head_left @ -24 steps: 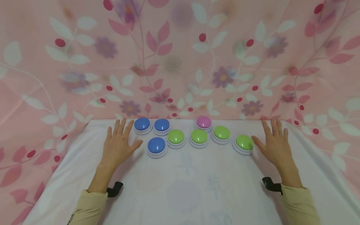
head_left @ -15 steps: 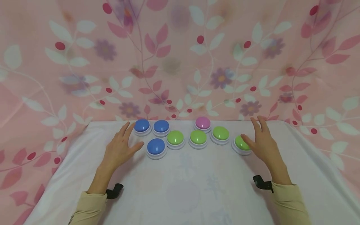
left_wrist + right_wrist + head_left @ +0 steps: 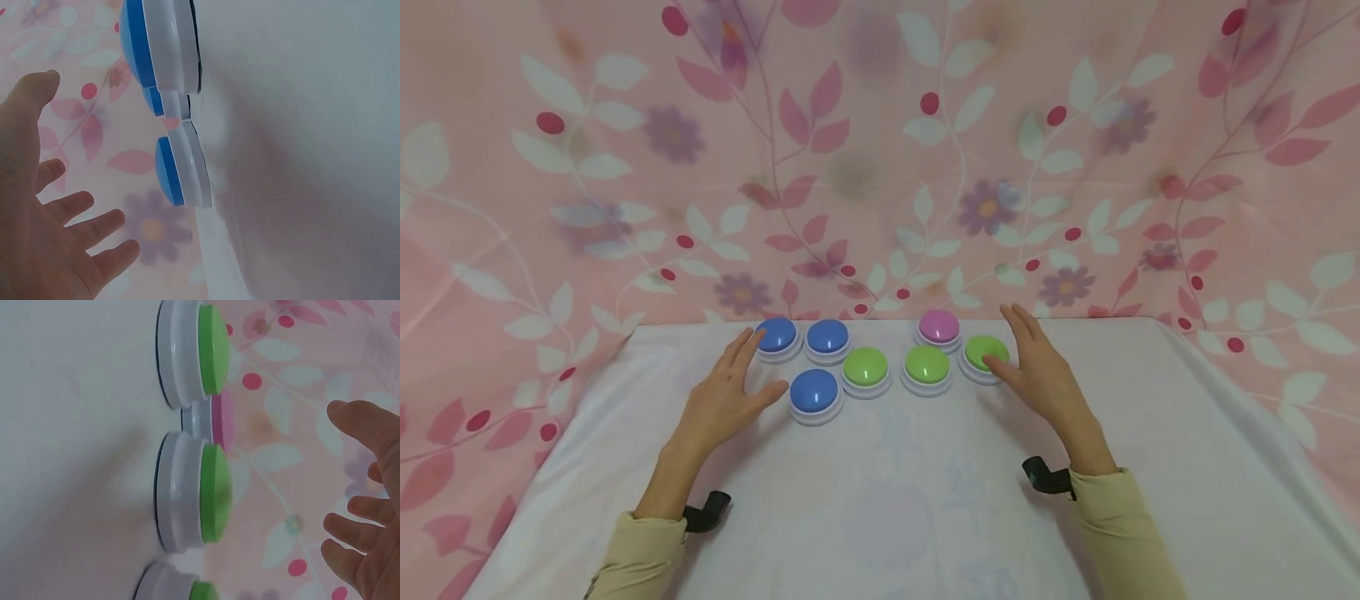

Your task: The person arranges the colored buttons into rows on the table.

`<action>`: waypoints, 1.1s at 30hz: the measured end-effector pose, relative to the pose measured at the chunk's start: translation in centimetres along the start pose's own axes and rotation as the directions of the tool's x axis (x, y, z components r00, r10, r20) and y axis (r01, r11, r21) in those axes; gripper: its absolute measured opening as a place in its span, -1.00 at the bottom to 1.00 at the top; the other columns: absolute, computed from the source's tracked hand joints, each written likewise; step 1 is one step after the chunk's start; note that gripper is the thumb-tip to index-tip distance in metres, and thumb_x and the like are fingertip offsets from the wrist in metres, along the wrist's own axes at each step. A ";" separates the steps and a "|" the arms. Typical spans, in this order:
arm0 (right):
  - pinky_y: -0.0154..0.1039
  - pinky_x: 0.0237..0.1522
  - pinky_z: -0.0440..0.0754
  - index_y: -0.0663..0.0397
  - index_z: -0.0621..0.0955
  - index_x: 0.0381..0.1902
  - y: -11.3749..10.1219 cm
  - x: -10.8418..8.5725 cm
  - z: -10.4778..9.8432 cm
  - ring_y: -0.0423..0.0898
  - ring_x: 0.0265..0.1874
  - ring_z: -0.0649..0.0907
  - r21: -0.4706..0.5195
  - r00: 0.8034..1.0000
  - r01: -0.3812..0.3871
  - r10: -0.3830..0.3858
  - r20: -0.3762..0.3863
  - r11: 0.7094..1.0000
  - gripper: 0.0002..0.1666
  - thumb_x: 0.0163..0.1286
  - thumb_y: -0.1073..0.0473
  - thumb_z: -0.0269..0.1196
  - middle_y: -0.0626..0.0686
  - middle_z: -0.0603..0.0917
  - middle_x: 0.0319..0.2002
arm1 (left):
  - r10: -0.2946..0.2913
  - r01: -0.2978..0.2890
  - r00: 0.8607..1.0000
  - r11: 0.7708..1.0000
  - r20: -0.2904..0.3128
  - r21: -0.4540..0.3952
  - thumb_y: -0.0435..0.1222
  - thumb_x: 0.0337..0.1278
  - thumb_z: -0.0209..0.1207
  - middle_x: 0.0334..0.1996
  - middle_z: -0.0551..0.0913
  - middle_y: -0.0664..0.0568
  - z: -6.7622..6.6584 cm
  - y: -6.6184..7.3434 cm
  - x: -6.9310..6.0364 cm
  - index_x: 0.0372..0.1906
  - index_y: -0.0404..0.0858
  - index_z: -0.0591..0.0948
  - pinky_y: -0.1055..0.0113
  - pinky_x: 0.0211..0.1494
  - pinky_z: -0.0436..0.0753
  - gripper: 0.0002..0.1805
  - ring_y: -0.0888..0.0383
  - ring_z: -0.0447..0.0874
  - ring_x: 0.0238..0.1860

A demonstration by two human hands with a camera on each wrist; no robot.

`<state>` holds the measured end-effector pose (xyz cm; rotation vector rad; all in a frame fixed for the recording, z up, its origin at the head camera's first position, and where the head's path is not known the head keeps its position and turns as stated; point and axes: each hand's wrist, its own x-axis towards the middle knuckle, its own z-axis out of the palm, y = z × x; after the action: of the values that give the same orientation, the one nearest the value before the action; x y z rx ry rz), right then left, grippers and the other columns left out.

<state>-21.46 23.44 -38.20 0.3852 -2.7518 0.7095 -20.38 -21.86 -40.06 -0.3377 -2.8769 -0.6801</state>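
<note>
Domed push buttons on white round bases stand on a white cloth. My left hand (image 3: 718, 404), fingers spread, hovers beside three blue buttons (image 3: 814, 390); the left wrist view shows a gap between the hand (image 3: 53, 231) and the blue domes (image 3: 167, 172). My right hand (image 3: 1048, 379) hangs with loose, extended fingers over the right end of the row. In the head view its thumb overlaps a green button (image 3: 985, 354), but the right wrist view shows the hand (image 3: 375, 537) apart from the green dome (image 3: 215, 494). Another green button (image 3: 203, 590) is hidden behind this hand in the head view.
Two more green buttons (image 3: 866, 367) sit mid-row, with a pink button (image 3: 939, 326) behind them. The white cloth (image 3: 887, 517) covers the table up to a pink floral curtain (image 3: 880, 167) at the back. Black wrist mounts (image 3: 706, 512) jut inward from both wrists.
My right hand has moved left, from beside the rightmost green button to near the adjoining one. The left hand has shifted slightly right. The buttons stay where they were.
</note>
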 end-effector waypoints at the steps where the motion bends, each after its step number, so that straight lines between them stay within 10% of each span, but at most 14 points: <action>1: 0.29 -0.01 0.57 0.07 0.06 0.57 -0.5 0.2 0.2 0.37 0.18 0.52 0.005 1.000 0.006 -0.006 0.002 1.000 0.02 0.34 0.00 0.34 0.26 0.11 0.52 | -0.001 0.001 1.000 1.000 0.009 -0.006 0.29 0.19 0.11 0.57 -0.01 -0.14 0.1 0.0 0.0 0.60 0.01 -0.01 -0.39 0.15 0.43 0.00 -0.29 0.16 0.46; 33: -0.04 0.34 0.43 0.01 0.13 0.56 -13.0 3.8 10.1 0.04 0.43 0.35 0.182 0.970 0.105 -0.141 0.198 0.978 0.03 0.30 -0.09 0.37 0.09 0.24 0.50 | 0.013 0.007 0.990 0.989 0.139 -0.144 0.26 0.06 0.27 0.58 -0.15 -0.19 2.0 0.7 0.0 0.60 0.03 -0.07 -0.38 0.28 0.29 0.13 -0.41 0.14 0.44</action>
<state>-22.77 6.66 -39.88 0.7000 -2.8367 0.9235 -20.45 -20.34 -41.51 -0.4248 -2.9638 -0.9020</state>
